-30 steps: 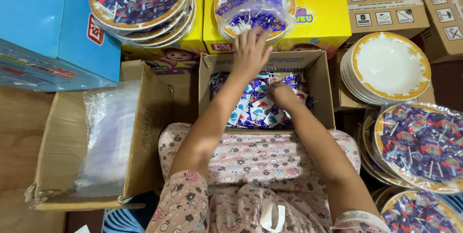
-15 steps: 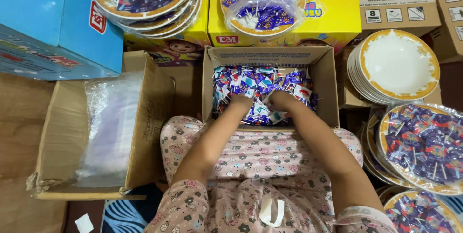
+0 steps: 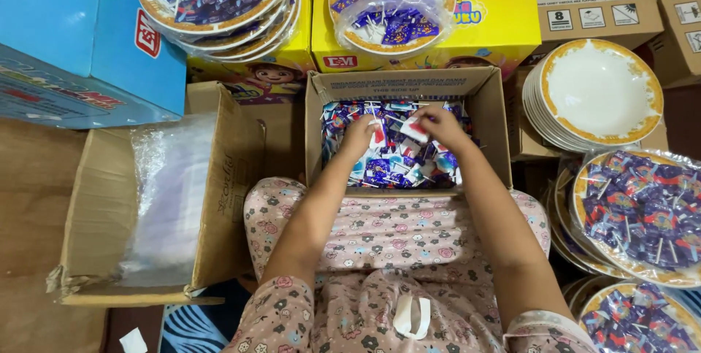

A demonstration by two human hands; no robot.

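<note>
An open cardboard box in front of me is filled with small wrapped lollipops in blue, white and red wrappers. Both hands are inside it. My left hand is closed around a few lollipops near the box's middle. My right hand pinches a lollipop with a red and white wrapper just beside the left. A floral pillow lies across my lap under my forearms.
A second cardboard box on the left holds clear plastic bags. Plates piled with bagged lollipops rest on yellow cartons behind; more filled plates and a stack of empty white plates stand on the right. A blue carton is far left.
My left hand came back from the plate on the yellow carton into the box. Both hands have since gathered lollipops and lifted slightly toward the box's far side.
</note>
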